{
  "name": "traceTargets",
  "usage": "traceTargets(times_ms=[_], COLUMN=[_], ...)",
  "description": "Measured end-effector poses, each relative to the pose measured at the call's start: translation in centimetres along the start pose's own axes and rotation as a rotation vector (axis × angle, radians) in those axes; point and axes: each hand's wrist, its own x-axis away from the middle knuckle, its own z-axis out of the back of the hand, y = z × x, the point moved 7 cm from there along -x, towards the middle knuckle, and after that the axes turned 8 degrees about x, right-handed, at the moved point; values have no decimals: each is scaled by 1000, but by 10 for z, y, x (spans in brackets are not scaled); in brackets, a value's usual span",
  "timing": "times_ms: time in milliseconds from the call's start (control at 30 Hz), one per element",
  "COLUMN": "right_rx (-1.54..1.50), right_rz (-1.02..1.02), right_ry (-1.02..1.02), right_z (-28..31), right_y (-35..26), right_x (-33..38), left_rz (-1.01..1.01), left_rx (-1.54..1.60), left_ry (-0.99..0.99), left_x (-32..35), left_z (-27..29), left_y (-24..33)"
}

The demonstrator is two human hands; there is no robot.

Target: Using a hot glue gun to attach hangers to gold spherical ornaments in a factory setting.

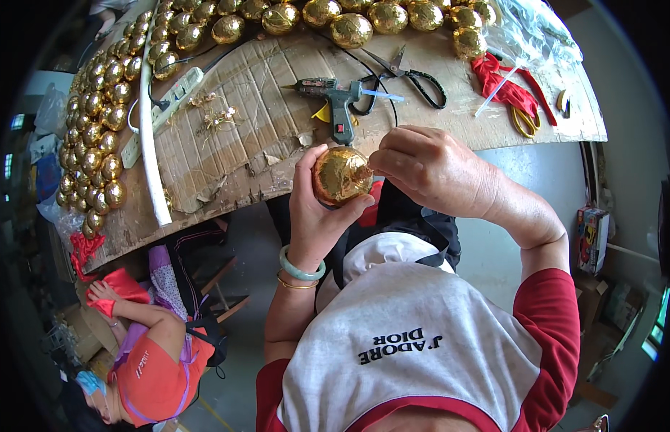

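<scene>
A shiny ball wrapped in gold foil (340, 177) is held just off the table's near edge. My left hand (311, 216) cups it from the left and below, thumb along its lower side and fingers around its far left. At the ball's right side, my right hand (425, 167) is closed in a pinch, its fingertips on foil that draws together into a point there. The exact spot under those fingertips is hidden. Just beyond the ball, a dark green glue gun (340, 108) lies on the table, with open black-handled scissors (421, 85) to its right.
Many gold balls (104, 137) line the table's left and far sides. A white pole (149, 129), power strip (178, 97) and cardboard sheet (227, 137) lie at left. Red cloth (504, 85) and clear plastic (540, 36) are at right. Another person (158, 367) sits lower left, holding red cloth.
</scene>
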Motion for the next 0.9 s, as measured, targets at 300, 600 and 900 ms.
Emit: traceTargets(times_ms=[300,600,900], right_rx=[-48,-504,-512], right_rz=[-16,-188,-229], right_ry=[-75,-248,-184], right_z=[-2,-11,-18], right_y=[0,29,31], right_x=[2,-8,0], left_rz=[7,30,94], left_rx=[53,192,291], left_ry=[-36,-83,-26], left_x=[1,9,8], left_z=[-4,-17,-15], left_y=[3,1,0])
